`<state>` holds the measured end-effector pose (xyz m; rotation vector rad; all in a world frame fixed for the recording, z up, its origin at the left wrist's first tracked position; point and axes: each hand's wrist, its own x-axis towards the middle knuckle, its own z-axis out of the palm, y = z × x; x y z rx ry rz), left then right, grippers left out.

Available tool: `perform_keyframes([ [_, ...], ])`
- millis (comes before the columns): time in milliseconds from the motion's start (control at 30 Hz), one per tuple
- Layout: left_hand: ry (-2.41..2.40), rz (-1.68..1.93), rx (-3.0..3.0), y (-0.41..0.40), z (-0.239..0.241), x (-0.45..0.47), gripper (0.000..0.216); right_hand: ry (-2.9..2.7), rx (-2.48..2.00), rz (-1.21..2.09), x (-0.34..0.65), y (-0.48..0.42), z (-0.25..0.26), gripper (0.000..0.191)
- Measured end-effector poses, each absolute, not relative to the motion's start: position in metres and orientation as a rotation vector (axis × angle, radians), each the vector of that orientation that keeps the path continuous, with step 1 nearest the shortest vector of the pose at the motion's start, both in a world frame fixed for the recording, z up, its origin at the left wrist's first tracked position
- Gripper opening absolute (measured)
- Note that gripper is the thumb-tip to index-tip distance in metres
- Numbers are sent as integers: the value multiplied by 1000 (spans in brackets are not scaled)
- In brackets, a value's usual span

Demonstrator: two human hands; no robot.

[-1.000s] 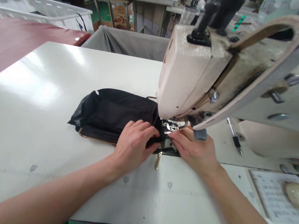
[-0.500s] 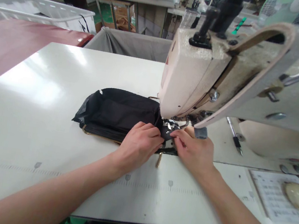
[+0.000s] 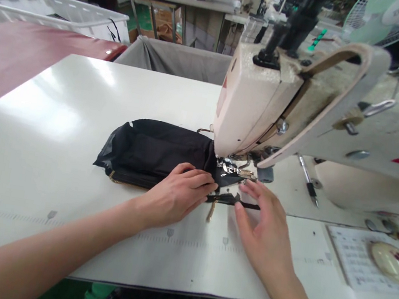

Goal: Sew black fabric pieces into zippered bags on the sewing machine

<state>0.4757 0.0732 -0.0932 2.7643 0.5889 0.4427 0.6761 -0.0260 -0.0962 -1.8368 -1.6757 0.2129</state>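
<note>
A black fabric pouch [image 3: 157, 150] lies on the sewing machine table, a gold-toothed zipper along its near edge and its right end by the presser foot [image 3: 232, 169]. My left hand [image 3: 179, 194] is closed on the pouch's right end, fingers together and their tips partly hidden. A gold zipper pull [image 3: 211, 211] hangs out just right of that hand. My right hand [image 3: 266, 226] is open, thumb and fingers apart, beside a flat black piece of the fabric [image 3: 228, 179] under the foot. Its fingertips are close to the metal parts there; whether they touch anything I cannot tell.
The sewing machine head [image 3: 256, 103] rises over the right side of the table. A pen [image 3: 308, 182] lies right of the needle area, with a paper sheet [image 3: 349, 259] and an oval object [image 3: 393, 262] nearer me. A white basket [image 3: 53, 20] stands at back left.
My right hand has let go of the fabric by the presser foot, drawn back to the right and spread its fingers. My left hand stays on the pouch, which has barely moved.
</note>
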Motion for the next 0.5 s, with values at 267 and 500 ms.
perform_keyframes([
  [267, 580, 423, 2822, 71, -90, 474, 33, -1806, -1977, -62, 657, -29, -99, 32],
  [500, 603, 454, 2864, 68, -95, 473, 34, -1847, -1869, 266, 650, -26, -99, 40],
])
